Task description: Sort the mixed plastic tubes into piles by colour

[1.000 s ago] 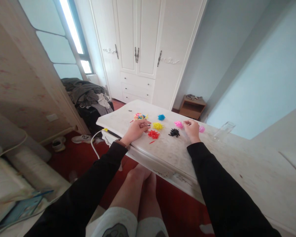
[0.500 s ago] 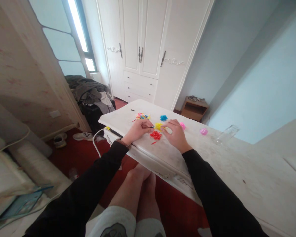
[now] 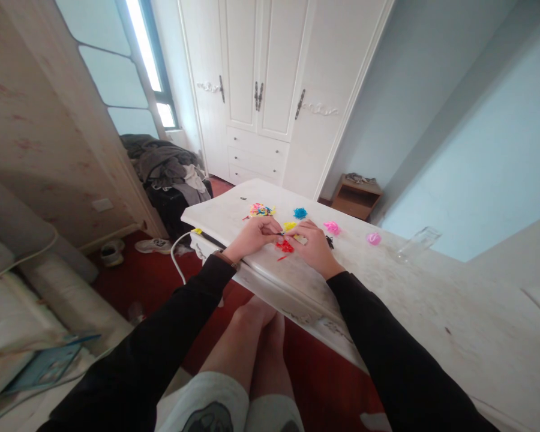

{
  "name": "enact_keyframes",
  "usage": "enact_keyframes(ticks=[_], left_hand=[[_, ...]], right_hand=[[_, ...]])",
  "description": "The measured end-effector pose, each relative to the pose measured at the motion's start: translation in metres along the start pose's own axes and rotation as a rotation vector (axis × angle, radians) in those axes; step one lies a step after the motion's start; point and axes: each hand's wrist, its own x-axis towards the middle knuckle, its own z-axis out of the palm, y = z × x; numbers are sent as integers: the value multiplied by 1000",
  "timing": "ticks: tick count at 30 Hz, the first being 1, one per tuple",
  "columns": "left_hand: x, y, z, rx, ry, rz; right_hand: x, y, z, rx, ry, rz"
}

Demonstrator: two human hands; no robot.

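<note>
At the far side of the red pile (image 3: 284, 247), our left hand (image 3: 258, 235) pinches what looks like a small dark piece (image 3: 281, 233); our right hand (image 3: 314, 245) meets it, grip too blurred to tell. We judge this two-handed fingertip work, calling for steadiness.

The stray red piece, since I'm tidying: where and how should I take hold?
I'd pinch the stray red piece across its middle, coming from the near table edge: it looks thin and lies flat, with the red pile beyond it and the right hand to its right.
</note>
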Motion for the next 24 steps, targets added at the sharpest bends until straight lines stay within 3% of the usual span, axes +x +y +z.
enact_keyframes(ticks=[6,18,21,24], left_hand=[[-1,1,2,20,-22,24],[-2,5,1,193,-33,78],[-2,9,1,173,0,69],[-1,10,2,132,51,52]], right_hand=[[1,2,0,28,75,85],[0,2,2,38,45,76],[3,4,-4,5,151,116],[5,9,-16,-38,397,213]])
